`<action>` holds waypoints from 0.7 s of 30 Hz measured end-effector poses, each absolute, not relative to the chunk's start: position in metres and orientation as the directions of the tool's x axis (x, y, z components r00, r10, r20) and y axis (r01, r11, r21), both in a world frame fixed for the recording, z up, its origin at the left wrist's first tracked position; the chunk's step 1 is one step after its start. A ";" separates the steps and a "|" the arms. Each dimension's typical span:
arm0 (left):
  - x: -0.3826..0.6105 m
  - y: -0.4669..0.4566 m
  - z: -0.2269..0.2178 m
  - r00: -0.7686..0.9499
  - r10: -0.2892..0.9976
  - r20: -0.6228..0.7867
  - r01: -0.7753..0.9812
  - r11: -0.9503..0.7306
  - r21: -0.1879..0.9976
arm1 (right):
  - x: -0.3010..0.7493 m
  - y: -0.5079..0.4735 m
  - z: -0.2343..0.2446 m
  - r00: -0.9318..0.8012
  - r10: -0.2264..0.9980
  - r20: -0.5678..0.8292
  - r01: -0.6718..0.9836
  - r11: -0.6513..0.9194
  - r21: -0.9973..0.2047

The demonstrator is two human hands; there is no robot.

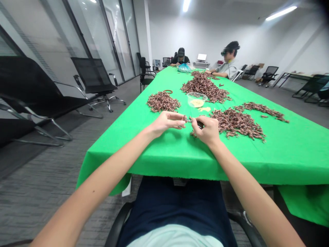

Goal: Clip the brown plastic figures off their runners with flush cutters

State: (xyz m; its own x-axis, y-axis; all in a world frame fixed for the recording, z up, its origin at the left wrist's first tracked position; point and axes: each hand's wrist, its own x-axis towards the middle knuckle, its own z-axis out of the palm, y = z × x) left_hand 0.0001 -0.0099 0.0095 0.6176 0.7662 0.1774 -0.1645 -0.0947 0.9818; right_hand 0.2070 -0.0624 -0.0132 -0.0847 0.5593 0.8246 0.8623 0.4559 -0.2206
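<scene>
My left hand [168, 120] is over the near part of the green-covered table, its fingertips pinching a small brown knobbly piece [184, 117]. Closed around a small tool [188, 120] with a metal tip and a dark handle, my right hand [208, 130] points it at that piece. The tool's exact kind is hidden by the fingers. Beside my right hand lies a pile of brown knobbly pieces [238, 122]. A smaller pile [163, 102] sits beyond my left hand. Ahead of both hands stands a clear plastic bowl [190, 99] with pale bits inside; more pale bits [205, 109] lie in front of it.
A large brown pile [205, 87] rises behind the bowl. A brown ring [168, 91] lies by the left pile. Two people sit farther along the table [282, 151], near a blue bag [184, 68]. Black chairs [95, 75] stand at the left.
</scene>
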 end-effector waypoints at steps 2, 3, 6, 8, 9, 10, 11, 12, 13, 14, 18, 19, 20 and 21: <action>0.000 -0.010 0.009 0.612 0.772 0.172 -0.179 -0.076 0.981 | 0.207 -0.063 -0.012 -0.066 0.561 0.825 0.857 0.455 -0.242; 0.000 -0.010 0.009 0.609 0.775 0.169 -0.187 -0.067 0.980 | 0.208 -0.063 -0.012 -0.054 0.561 0.826 0.856 0.451 -0.251; 0.001 -0.009 0.009 0.603 0.782 0.160 -0.208 -0.040 0.977 | 0.208 -0.063 -0.011 -0.021 0.560 0.828 0.856 0.438 -0.274; 0.001 -0.010 0.009 0.602 0.783 0.156 -0.218 -0.027 0.976 | 0.208 -0.063 -0.011 -0.008 0.560 0.829 0.855 0.433 -0.284; 0.001 -0.010 0.010 0.602 0.783 0.156 -0.224 -0.022 0.974 | 0.208 -0.063 -0.010 -0.004 0.560 0.828 0.855 0.432 -0.288; 0.001 -0.010 0.010 0.602 0.783 0.157 -0.231 -0.018 0.973 | 0.208 -0.063 -0.010 0.000 0.562 0.827 0.854 0.430 -0.291; 0.001 -0.010 0.010 0.601 0.783 0.160 -0.238 -0.015 0.971 | 0.208 -0.064 -0.010 0.003 0.563 0.827 0.854 0.428 -0.295; 0.001 -0.010 0.010 0.601 0.782 0.164 -0.247 -0.014 0.969 | 0.208 -0.064 -0.010 0.007 0.564 0.826 0.855 0.425 -0.297; 0.001 -0.009 0.009 0.601 0.781 0.169 -0.256 -0.013 0.967 | 0.208 -0.064 -0.010 0.011 0.564 0.826 0.855 0.423 -0.300; 0.001 -0.009 0.009 0.600 0.780 0.175 -0.264 -0.013 0.964 | 0.208 -0.064 -0.010 0.014 0.564 0.825 0.855 0.421 -0.303; 0.002 -0.004 0.005 0.587 0.781 0.212 -0.302 -0.032 0.953 | 0.208 -0.064 -0.010 0.017 0.563 0.826 0.853 0.423 -0.306; 0.002 -0.003 0.004 0.584 0.781 0.222 -0.309 -0.039 0.950 | 0.208 -0.064 -0.010 0.017 0.562 0.827 0.852 0.424 -0.306; 0.003 -0.002 0.004 0.583 0.779 0.230 -0.314 -0.045 0.948 | 0.209 -0.064 -0.010 0.016 0.561 0.828 0.852 0.426 -0.305; 0.003 -0.001 0.004 0.585 0.776 0.236 -0.315 -0.051 0.948 | 0.209 -0.063 -0.010 0.015 0.561 0.828 0.852 0.427 -0.305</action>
